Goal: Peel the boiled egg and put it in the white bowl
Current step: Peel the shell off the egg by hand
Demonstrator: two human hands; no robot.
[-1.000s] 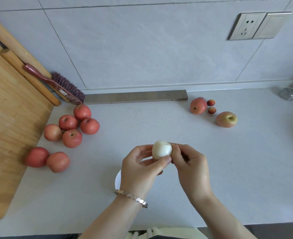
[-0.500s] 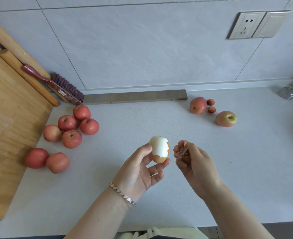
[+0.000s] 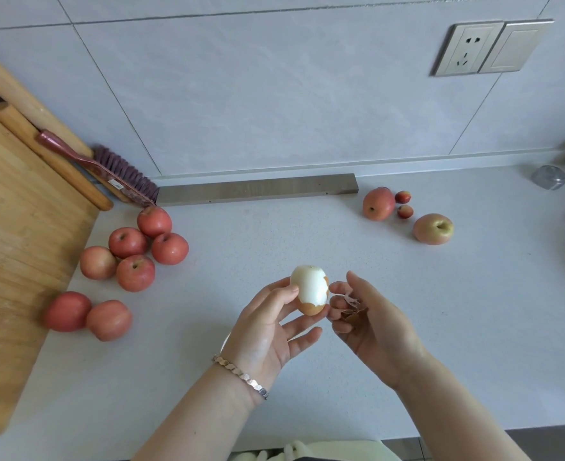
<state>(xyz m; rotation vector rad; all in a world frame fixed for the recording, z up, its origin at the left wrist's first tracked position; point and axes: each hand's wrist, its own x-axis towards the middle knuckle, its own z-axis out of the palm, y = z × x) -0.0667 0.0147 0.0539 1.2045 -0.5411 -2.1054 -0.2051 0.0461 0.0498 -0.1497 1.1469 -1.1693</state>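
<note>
Head view: left hand [image 3: 268, 331] grips the egg [image 3: 309, 289] upright between thumb tip and fingertips, above the countertop [image 3: 307, 234]. Egg is bare white over its top and most of the side facing us; brown shell remains around the bottom end, next to the lower fingers, plus a small chip on the side toward the right hand. Right hand [image 3: 374, 321] sits just beside the egg, fingers loosely curled, cupping torn shell pieces [image 3: 352, 307] between thumb and fingers; its fingertips are near the shell edge, contact unclear. Step in hand, as I judge it: mid-peel, well over half done. Next move likely calls for the right fingertips to catch the ragged shell rim at the bottom and strip it while the left hand turns the egg; the held scraps may need dropping first. White bowl [image 3: 225, 342]: only a pale sliver peeks out by the left palm, mostly hidden under the hand, so drop-off looks close. Versus half a second ago: right hand has closed in toward the egg from slightly farther off, fingers spread wider; left grip and egg pose match. One second ago both hands were pinched together on the egg.
</note>
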